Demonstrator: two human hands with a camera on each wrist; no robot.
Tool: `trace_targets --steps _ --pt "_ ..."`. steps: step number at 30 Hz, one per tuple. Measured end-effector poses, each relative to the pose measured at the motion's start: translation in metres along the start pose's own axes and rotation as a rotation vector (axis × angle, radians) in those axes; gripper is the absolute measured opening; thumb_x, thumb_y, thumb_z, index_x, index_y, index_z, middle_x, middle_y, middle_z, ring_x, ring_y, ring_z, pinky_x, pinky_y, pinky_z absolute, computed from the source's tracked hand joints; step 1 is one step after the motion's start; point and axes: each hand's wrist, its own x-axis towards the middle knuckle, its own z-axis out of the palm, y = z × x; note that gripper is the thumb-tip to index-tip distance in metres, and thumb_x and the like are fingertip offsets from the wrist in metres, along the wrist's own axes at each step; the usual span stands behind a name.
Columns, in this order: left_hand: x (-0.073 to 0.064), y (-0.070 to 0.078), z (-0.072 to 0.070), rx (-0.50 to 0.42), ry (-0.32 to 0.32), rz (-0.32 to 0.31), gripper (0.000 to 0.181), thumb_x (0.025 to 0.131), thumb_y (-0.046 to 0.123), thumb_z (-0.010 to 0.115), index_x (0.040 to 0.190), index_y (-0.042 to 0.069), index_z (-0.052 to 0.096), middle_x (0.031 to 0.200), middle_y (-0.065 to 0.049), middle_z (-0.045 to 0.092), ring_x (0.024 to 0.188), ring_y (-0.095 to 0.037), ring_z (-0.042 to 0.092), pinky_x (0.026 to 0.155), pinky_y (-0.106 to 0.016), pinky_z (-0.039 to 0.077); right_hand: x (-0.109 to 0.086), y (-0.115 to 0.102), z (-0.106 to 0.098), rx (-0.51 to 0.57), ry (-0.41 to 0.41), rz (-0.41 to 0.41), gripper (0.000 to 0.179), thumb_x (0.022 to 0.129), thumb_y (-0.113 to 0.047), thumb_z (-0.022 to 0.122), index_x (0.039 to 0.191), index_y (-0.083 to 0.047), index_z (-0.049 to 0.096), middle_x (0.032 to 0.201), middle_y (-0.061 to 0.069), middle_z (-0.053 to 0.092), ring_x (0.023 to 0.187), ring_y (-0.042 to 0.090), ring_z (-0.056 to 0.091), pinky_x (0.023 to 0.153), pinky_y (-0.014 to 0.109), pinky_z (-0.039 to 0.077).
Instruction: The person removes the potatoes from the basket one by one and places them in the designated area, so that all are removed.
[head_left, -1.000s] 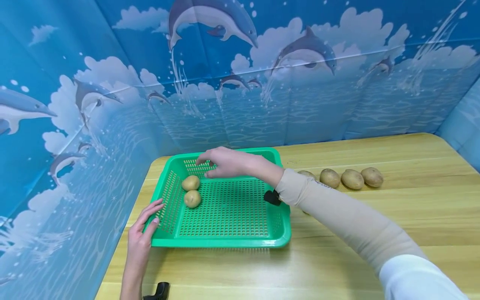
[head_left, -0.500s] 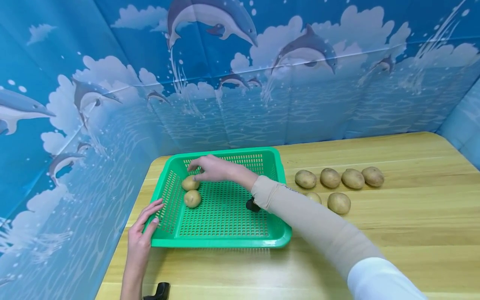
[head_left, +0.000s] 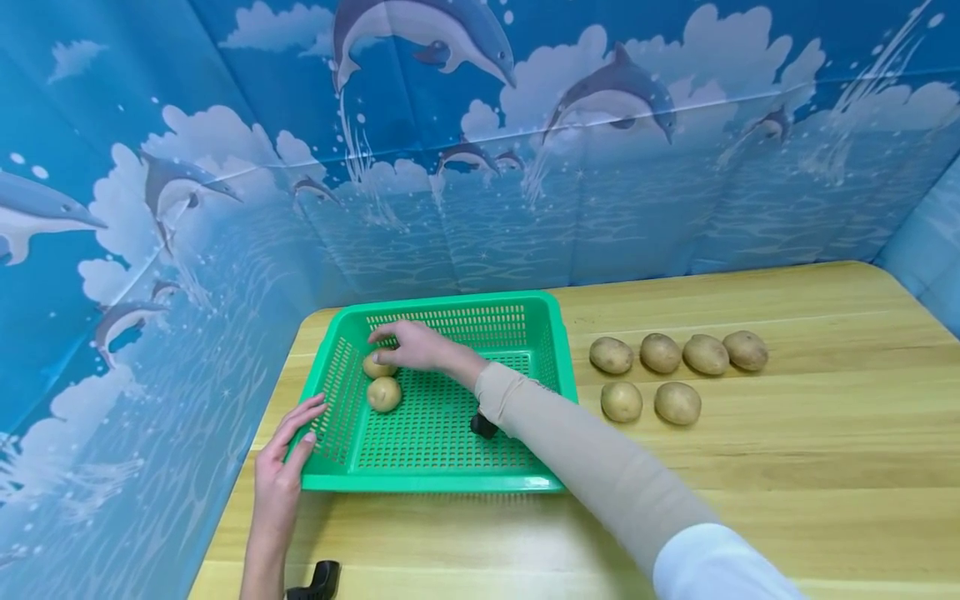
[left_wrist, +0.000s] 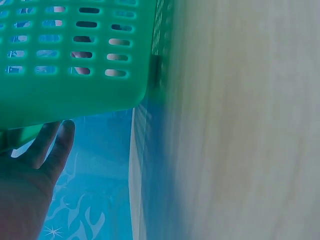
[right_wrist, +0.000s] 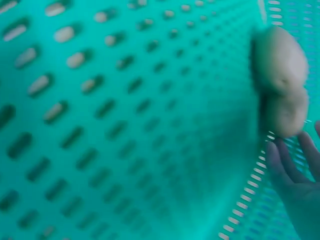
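Note:
A green plastic basket (head_left: 442, 483) stands on the wooden table, with two potatoes at its left side. My left hand (head_left: 277, 475) rests at the basket's left rim, fingers extended; the left wrist view shows fingertips beside the outer wall. Over the farther potato (head_left: 372, 367) in the basket is my right hand (head_left: 416, 346), partly covering it. The nearer potato (head_left: 384, 394) sits just in front of it. Seen from the right wrist, the spread fingers (right_wrist: 280, 165) are at the lower end of the potato pair (right_wrist: 286, 115); contact is hard to tell.
Right of the basket, several potatoes lie in two rows, including one potato (head_left: 678, 403) in the near row and another potato (head_left: 746, 351) at the far row's end. A blue dolphin-print curtain (head_left: 480, 225) hangs behind the table (head_left: 825, 467).
My right hand has moved left and lower, from above the basket's far part to the farther potato. The potatoes under the forearm have come into view. My left hand has stayed put.

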Motion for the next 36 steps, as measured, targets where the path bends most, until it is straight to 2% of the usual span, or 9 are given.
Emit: trace_targets --steps 7,11,15,18,26,36 --pt "0.0 -0.003 0.0 -0.018 0.015 0.012 0.034 0.101 -0.002 0.046 0.132 0.002 0.06 0.144 -0.007 0.05 0.141 -0.018 0.034 0.111 -0.03 0.027 0.002 0.004 0.019 -0.13 0.103 0.027 0.039 0.098 -0.028 0.063 0.134 -0.015 0.061 0.137 0.002 0.057 0.119 0.018 0.055 0.092 0.031 0.046" --pt "0.0 -0.004 0.0 -0.019 0.02 0.011 0.034 0.101 -0.003 0.046 0.132 0.001 0.06 0.144 -0.007 0.051 0.141 -0.018 0.034 0.111 -0.03 0.026 0.004 0.003 0.026 -0.113 0.147 0.056 0.039 0.093 -0.029 0.069 0.13 -0.015 0.065 0.134 0.002 0.059 0.116 0.018 0.056 0.088 0.029 0.047" --pt "0.0 -0.004 0.0 -0.022 0.022 0.011 0.034 0.101 -0.003 0.046 0.131 0.001 0.06 0.144 -0.007 0.051 0.14 -0.018 0.034 0.112 -0.032 0.026 0.005 0.002 0.03 -0.062 0.171 0.097 0.042 0.089 -0.028 0.075 0.127 -0.014 0.066 0.124 0.002 0.063 0.105 0.016 0.058 0.079 0.026 0.048" --pt "0.0 -0.003 0.0 -0.023 0.022 0.008 0.034 0.101 -0.003 0.046 0.131 0.0 0.06 0.144 -0.008 0.051 0.141 -0.018 0.034 0.112 -0.033 0.025 0.004 0.001 0.03 -0.03 0.175 0.116 0.043 0.088 -0.027 0.077 0.127 -0.013 0.066 0.119 0.003 0.064 0.098 0.015 0.058 0.073 0.025 0.048" --pt "0.001 -0.003 0.002 -0.049 0.023 0.015 0.034 0.101 -0.003 0.046 0.132 -0.001 0.059 0.144 -0.009 0.051 0.14 -0.019 0.034 0.112 -0.03 0.026 0.003 -0.001 0.026 0.0 0.146 0.122 0.043 0.089 -0.023 0.075 0.129 -0.012 0.064 0.124 0.003 0.062 0.092 0.013 0.057 0.068 0.024 0.048" --pt "0.0 -0.003 0.001 -0.036 0.023 -0.003 0.034 0.1 -0.003 0.046 0.131 -0.001 0.06 0.144 -0.008 0.051 0.141 -0.018 0.033 0.112 -0.031 0.026 0.005 0.0 0.027 -0.015 0.117 0.113 0.042 0.089 -0.025 0.075 0.128 -0.009 0.065 0.121 0.004 0.063 0.085 0.011 0.057 0.064 0.023 0.048"
